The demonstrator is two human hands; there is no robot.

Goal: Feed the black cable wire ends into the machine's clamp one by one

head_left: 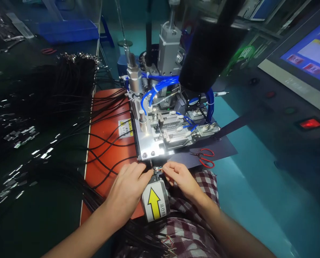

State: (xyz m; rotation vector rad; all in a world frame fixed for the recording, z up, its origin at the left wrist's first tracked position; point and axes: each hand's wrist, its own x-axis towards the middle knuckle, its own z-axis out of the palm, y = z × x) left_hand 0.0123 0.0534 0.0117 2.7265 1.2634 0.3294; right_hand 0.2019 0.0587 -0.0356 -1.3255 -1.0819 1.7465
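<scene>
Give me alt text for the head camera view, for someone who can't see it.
A person's right hand pinches thin wires beside the left hand, at the front of a metal machine with blue tubes. Black cables cross an orange surface at left; red-handled scissors lie at right.

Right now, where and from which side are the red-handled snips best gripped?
Likely by the red loops, coming from the right: the snips lie on the dark plate with loops rightward and slim tips pointing left.
</scene>
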